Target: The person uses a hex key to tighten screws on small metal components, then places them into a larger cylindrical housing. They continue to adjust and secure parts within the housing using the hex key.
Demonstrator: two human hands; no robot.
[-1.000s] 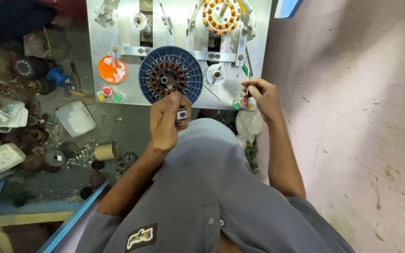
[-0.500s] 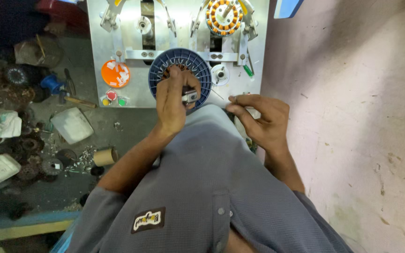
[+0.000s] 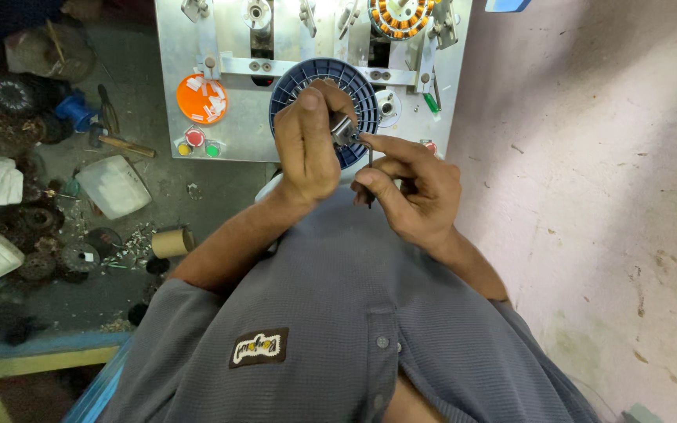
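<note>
My left hand (image 3: 307, 149) is closed around a small metal cylindrical part (image 3: 344, 128), held in front of a blue round slotted disc (image 3: 287, 88) mounted on a grey metal machine panel (image 3: 174, 55). My right hand (image 3: 413, 192) is right beside it, index finger touching the metal part, and pinches a thin dark pin-like tool (image 3: 370, 168) that points down. Both hands hover over my grey shirt. A copper-wound stator (image 3: 398, 16) sits at the panel's top.
On the panel are an orange disc with white bits (image 3: 201, 98) and red and green buttons (image 3: 195, 139). To the left lie a hammer (image 3: 123, 145), white containers (image 3: 115, 186), a cardboard tube (image 3: 170, 243) and dark motor parts (image 3: 37, 223). Concrete floor (image 3: 589, 157) is on the right.
My right hand came in from the panel's right edge to meet my left hand. My left hand lifted the metal part up in front of the blue disc.
</note>
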